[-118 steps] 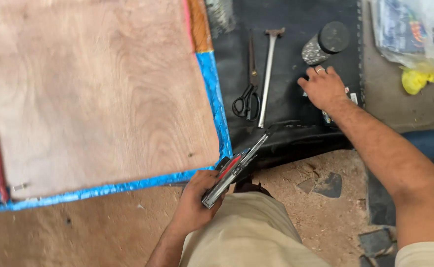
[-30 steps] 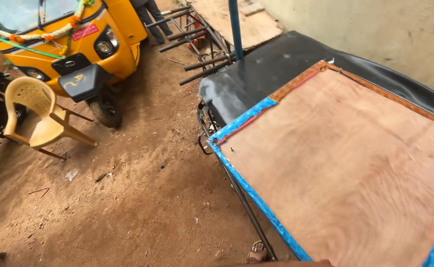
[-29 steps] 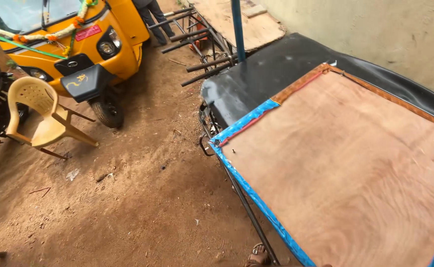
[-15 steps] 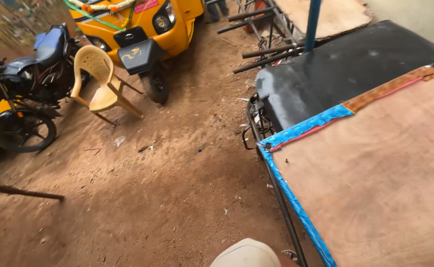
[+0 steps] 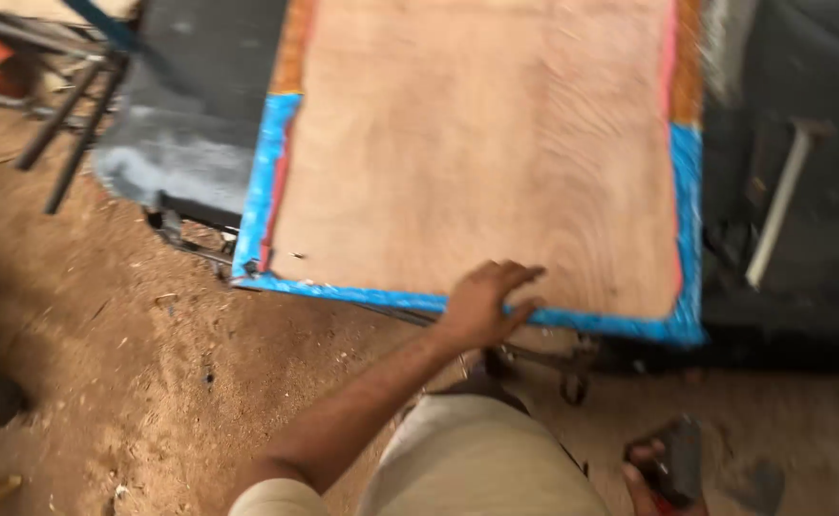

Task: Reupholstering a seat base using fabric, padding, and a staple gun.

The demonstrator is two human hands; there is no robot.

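Observation:
A plywood board wrapped at its edges in blue, orange and pink fabric lies on a black-covered surface. My left hand rests on the board's near blue edge, fingers spread over the wood. My right hand is low at the bottom right, gripping a dark staple gun beside my thigh. The view is blurred by motion.
A hammer with a pale handle lies on the black covering to the right of the board. Metal frame bars stand at the upper left. Brown dirt ground spreads below. My knee in tan trousers fills the bottom centre.
The view swung from the yard with the yellow vehicle and plastic chair back down to the board. My left hand has come onto the board's near edge.

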